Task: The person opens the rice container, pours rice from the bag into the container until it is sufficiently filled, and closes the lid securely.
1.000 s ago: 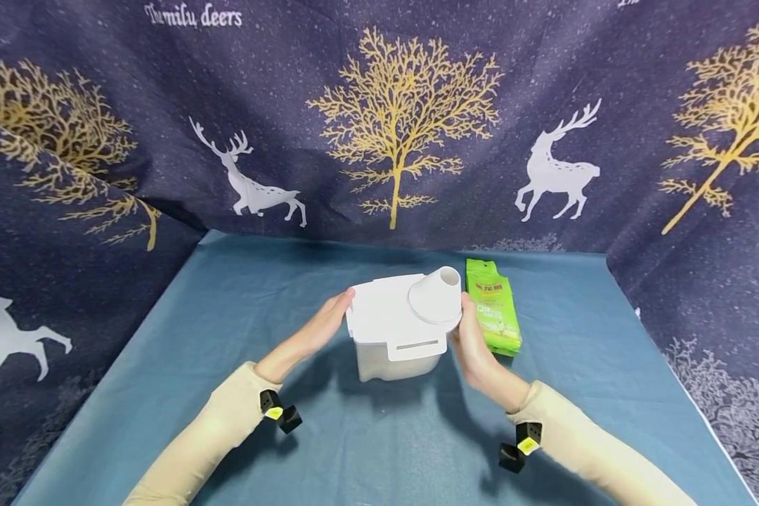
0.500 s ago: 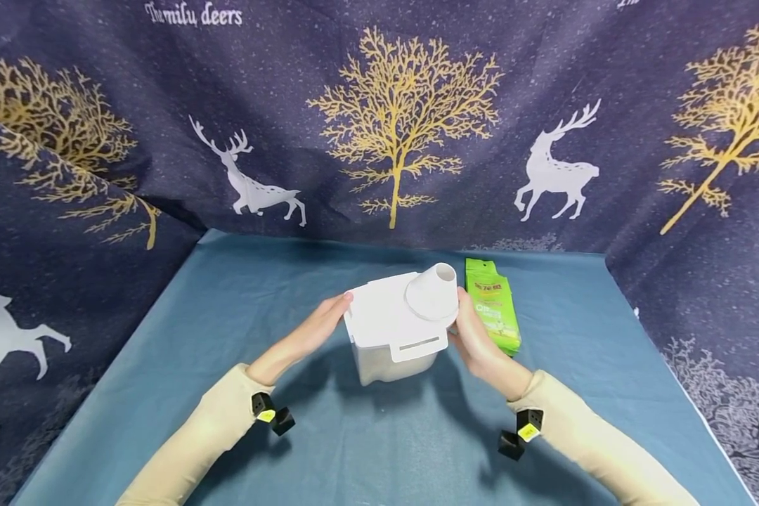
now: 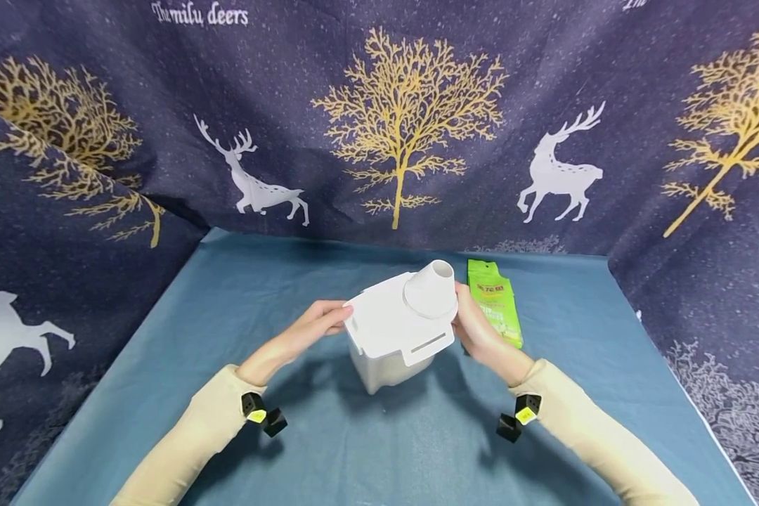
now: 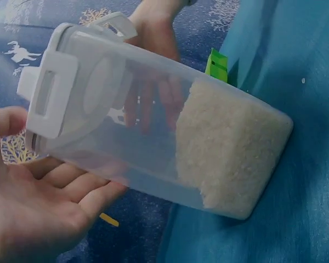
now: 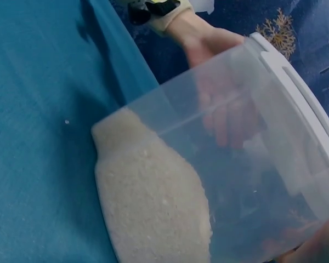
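In the head view, a rice storage container with a white lid and a cone-shaped spout stands between the two hands. Rice fills its lower part, visible through the clear walls; its surface slopes. My left hand holds the left side, thumb at the lid's edge and fingers along the wall in the left wrist view. On the opposite side, my right hand grips the container near the spout, its fingers partly hidden behind the body. Whether the container's base touches the table cannot be told.
A green printed bag is on the blue tablecloth, just beyond the right hand. One small white grain lies on the cloth. Behind the table hangs a dark curtain with trees and deer.
The rice container has turned a little counterclockwise in the head view, its front slot now slanting up to the right. My left hand has come slightly nearer and my right hand slightly farther away.
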A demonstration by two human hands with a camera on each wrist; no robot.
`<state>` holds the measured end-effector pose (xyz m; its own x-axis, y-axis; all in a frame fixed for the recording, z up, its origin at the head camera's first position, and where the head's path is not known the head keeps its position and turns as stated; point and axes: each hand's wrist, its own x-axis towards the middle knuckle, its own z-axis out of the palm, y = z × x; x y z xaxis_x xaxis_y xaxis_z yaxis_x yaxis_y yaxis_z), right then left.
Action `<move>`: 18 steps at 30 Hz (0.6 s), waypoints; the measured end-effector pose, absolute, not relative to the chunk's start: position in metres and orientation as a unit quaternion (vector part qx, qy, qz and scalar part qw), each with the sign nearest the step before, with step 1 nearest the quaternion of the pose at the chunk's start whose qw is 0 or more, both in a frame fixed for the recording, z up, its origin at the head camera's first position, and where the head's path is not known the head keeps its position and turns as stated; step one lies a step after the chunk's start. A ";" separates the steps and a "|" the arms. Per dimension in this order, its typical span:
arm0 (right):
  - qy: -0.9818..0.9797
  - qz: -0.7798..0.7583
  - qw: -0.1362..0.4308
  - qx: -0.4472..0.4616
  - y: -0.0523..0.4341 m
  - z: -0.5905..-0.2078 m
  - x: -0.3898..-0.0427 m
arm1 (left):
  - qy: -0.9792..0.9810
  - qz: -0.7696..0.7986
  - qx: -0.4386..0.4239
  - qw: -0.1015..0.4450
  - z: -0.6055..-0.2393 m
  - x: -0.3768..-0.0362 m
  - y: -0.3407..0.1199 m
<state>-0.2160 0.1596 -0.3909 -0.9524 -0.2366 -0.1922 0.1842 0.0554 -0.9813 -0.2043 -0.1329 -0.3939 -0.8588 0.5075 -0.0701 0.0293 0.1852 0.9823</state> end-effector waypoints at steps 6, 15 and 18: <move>0.698 -0.694 0.172 -0.039 0.161 -0.391 -0.227 | 0.724 0.625 0.194 0.218 -0.393 -0.202 -0.139; 0.705 -0.676 0.208 -0.051 0.166 -0.389 -0.234 | 0.721 0.614 0.205 0.247 -0.397 -0.202 -0.145; 0.695 -0.683 0.217 -0.061 0.167 -0.388 -0.232 | 0.731 0.596 0.215 0.256 -0.397 -0.203 -0.145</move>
